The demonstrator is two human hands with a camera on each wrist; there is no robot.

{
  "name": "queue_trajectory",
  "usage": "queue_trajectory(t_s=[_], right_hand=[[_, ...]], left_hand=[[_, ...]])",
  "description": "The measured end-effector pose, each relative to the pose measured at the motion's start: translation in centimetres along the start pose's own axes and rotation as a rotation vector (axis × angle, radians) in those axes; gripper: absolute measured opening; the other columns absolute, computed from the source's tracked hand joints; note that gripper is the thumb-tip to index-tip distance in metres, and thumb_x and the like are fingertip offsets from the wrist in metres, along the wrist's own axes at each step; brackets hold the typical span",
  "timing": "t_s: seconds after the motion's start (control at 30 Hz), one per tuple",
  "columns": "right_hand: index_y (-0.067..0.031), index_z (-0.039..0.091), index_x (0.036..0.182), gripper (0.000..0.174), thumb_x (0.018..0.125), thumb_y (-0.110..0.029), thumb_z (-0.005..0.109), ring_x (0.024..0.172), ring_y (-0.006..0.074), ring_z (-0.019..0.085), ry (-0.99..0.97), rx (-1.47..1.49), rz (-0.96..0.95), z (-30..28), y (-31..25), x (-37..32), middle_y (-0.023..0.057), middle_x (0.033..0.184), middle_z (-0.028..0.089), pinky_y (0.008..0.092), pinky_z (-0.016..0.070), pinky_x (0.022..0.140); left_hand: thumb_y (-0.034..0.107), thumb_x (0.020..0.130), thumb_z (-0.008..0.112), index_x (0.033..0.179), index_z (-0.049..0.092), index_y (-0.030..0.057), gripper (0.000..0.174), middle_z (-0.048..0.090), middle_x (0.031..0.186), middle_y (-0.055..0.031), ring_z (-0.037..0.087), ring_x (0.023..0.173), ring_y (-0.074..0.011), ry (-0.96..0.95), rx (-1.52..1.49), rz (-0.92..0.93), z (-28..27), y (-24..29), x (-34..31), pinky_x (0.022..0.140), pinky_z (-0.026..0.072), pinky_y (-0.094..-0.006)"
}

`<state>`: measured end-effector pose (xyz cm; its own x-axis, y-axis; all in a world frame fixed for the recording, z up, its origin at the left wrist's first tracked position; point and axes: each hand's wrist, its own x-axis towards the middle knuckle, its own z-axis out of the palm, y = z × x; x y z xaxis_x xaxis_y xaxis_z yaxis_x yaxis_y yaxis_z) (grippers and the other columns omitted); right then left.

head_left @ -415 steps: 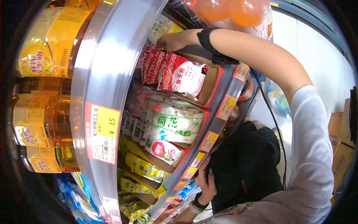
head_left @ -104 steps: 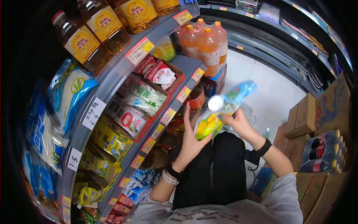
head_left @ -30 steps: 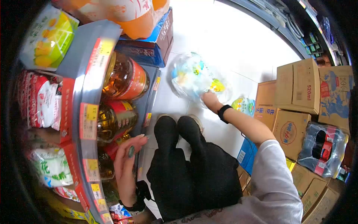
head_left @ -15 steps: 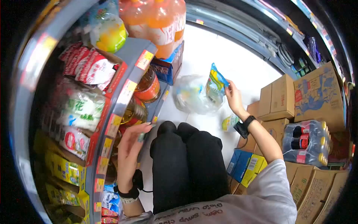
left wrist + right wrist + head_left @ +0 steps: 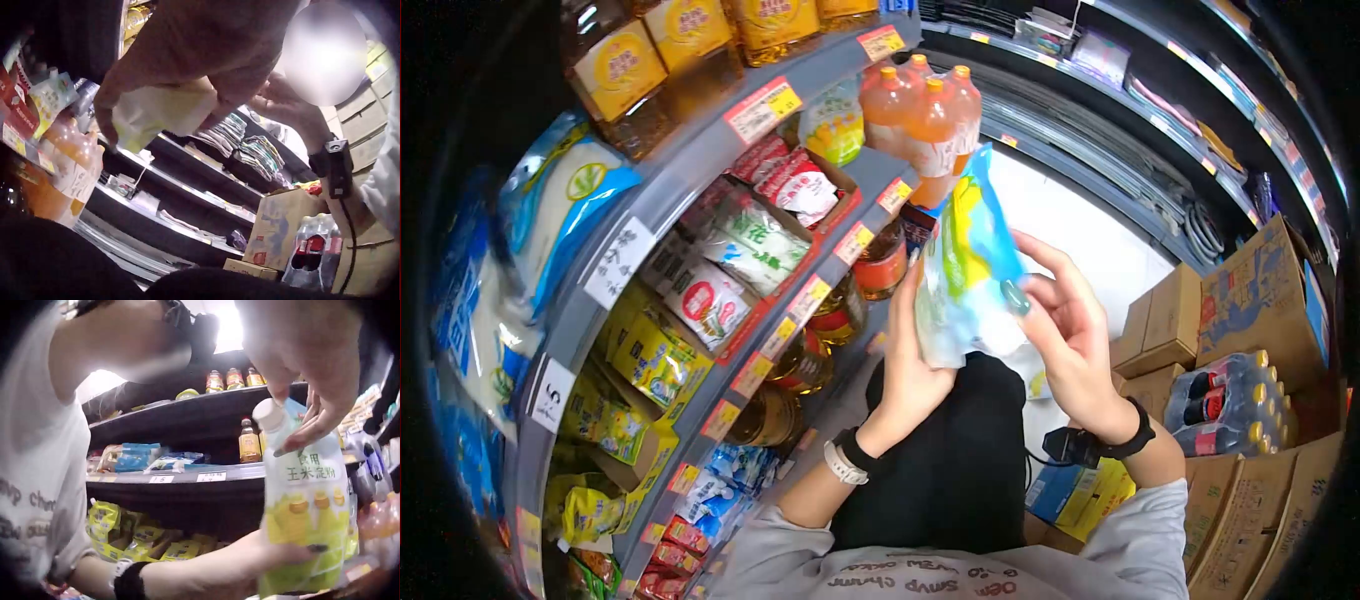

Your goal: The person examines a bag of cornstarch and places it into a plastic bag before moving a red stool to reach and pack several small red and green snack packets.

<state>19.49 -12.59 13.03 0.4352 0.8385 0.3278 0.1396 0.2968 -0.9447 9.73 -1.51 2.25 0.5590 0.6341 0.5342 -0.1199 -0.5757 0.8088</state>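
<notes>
A corn starch pouch (image 5: pixel 965 260) with a white screw cap is held upright above the lap, blurred in the head view. Its printed front and the cap (image 5: pixel 269 414) show in the right wrist view. My left hand (image 5: pixel 910 370) grips the lower part of the pouch from the left. My right hand (image 5: pixel 1080 335) pinches its upper part beside the cap, fingers bent and thumb on the film. In the left wrist view the left hand (image 5: pixel 194 56) hides most of the pouch. A similar pouch (image 5: pixel 833 125) stands on the shelf behind the red starch packets (image 5: pixel 800 185).
To the left, tiered shelves hold oil bottles (image 5: pixel 690 35), white sugar bags (image 5: pixel 565 195) and yellow seasoning packets (image 5: pixel 650 360). Orange drink bottles (image 5: pixel 925 120) stand at the shelf's end. Cartons (image 5: pixel 1250 290) and a shrink-wrapped pack of dark-drink bottles (image 5: pixel 1225 400) line the right side.
Half a second ago my right hand alone held a pouch by its edge over the plastic bag on the floor. It has come up to the lap, where my left hand has taken hold too.
</notes>
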Motion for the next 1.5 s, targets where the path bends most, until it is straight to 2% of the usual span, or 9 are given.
queue_trajectory(t_s=[0.13,0.2,0.43,0.5,0.63,0.9,1.0,1.07,1.5], right_hand=[[0.0005,0.034,0.130,0.053,0.084,-0.011,0.057,0.105,0.0180,0.053,-0.052,-0.089,-0.102,0.1,1.8,0.9,0.0130,0.117,0.053,0.0289,0.0412,0.090],[0.0013,0.029,0.133,0.065,0.080,-0.015,0.063,0.110,0.0221,0.050,0.085,-0.725,-0.233,-0.1,4.2,1.4,0.0136,0.122,0.049,0.0332,0.0393,0.093],[-0.0005,0.029,0.130,0.062,0.080,-0.009,0.065,0.106,0.0211,0.052,-0.084,0.179,0.405,0.3,11.8,2.7,0.0101,0.119,0.051,0.0325,0.0449,0.086],[-0.0059,0.033,0.129,0.059,0.079,-0.001,0.063,0.109,0.0203,0.052,-0.070,0.353,0.503,-0.1,13.7,4.2,0.0084,0.121,0.051,0.0361,0.0459,0.089],[-0.0040,0.035,0.127,0.061,0.073,0.007,0.062,0.109,0.0199,0.052,0.075,0.240,0.223,-2.5,17.8,10.0,0.0082,0.119,0.052,0.0348,0.0445,0.091],[-0.0016,0.037,0.122,0.047,0.081,-0.005,0.060,0.094,0.0185,0.057,0.187,0.007,0.067,-2.7,25.7,29.5,0.0112,0.110,0.054,0.0294,0.0486,0.077],[-0.0012,0.026,0.132,0.066,0.079,-0.011,0.065,0.099,0.0255,0.054,-0.078,-0.013,0.135,-0.1,28.2,33.2,0.0177,0.115,0.050,0.0344,0.0451,0.083],[-0.0001,0.006,0.139,0.092,0.075,-0.018,0.069,0.109,0.0356,0.046,0.116,-0.797,-0.355,2.1,29.7,33.9,0.0252,0.118,0.044,0.0397,0.0373,0.092],[-0.0071,0.008,0.140,0.105,0.059,0.006,0.073,0.124,0.0322,0.035,-0.155,-0.594,-0.224,3.1,29.3,34.8,0.0215,0.133,0.034,0.0348,0.0326,0.101]], left_hand=[[0.019,0.095,0.042,0.132,0.033,0.0028,0.042,0.047,0.126,-0.0106,0.049,0.114,-0.0196,-0.056,-0.999,-0.617,-3.1,-1.0,-0.3,0.094,0.0410,-0.0339],[0.020,0.094,0.043,0.132,0.032,0.0029,0.043,0.046,0.127,-0.0103,0.048,0.115,-0.0206,-0.116,-1.114,-0.843,-4.7,-0.7,-0.2,0.095,0.0410,-0.0345],[0.014,0.089,0.052,0.133,0.030,0.0033,0.051,0.040,0.130,-0.0138,0.042,0.121,-0.0255,-0.119,-1.002,-0.726,-4.6,-3.2,0.3,0.097,0.0383,-0.0370],[0.013,0.079,0.063,0.135,0.023,0.0021,0.070,0.031,0.134,-0.0166,0.028,0.129,-0.0285,-0.187,-0.181,-0.311,-4.1,-5.7,0.2,0.098,0.0363,-0.0395],[0.008,0.078,0.062,0.138,0.016,0.0063,0.075,0.024,0.138,-0.0170,0.025,0.130,-0.0289,-0.087,-0.132,-0.374,-5.2,-5.1,0.4,0.097,0.0350,-0.0403],[0.008,0.087,0.047,0.124,0.044,0.0055,0.037,0.041,0.133,-0.0120,0.037,0.125,-0.0245,-0.662,-0.293,-0.487,-8.3,-0.7,0.7,0.099,0.0315,-0.0377],[0.006,0.086,0.047,0.123,0.044,0.0036,0.037,0.041,0.133,-0.0150,0.036,0.127,-0.0272,-0.633,-0.356,-0.550,-9.0,-1.6,0.4,0.103,0.0277,-0.0403],[0.002,0.084,0.046,0.122,0.044,0.0025,0.038,0.042,0.132,-0.0167,0.035,0.127,-0.0287,-0.554,-0.368,-0.571,-9.5,-2.4,0.2,0.105,0.0242,-0.0417],[0.003,0.086,0.045,0.122,0.043,0.0002,0.035,0.044,0.130,-0.0164,0.038,0.125,-0.0266,-0.523,-0.378,-0.626,-10.6,-4.8,0.3,0.103,0.0262,-0.0367]])
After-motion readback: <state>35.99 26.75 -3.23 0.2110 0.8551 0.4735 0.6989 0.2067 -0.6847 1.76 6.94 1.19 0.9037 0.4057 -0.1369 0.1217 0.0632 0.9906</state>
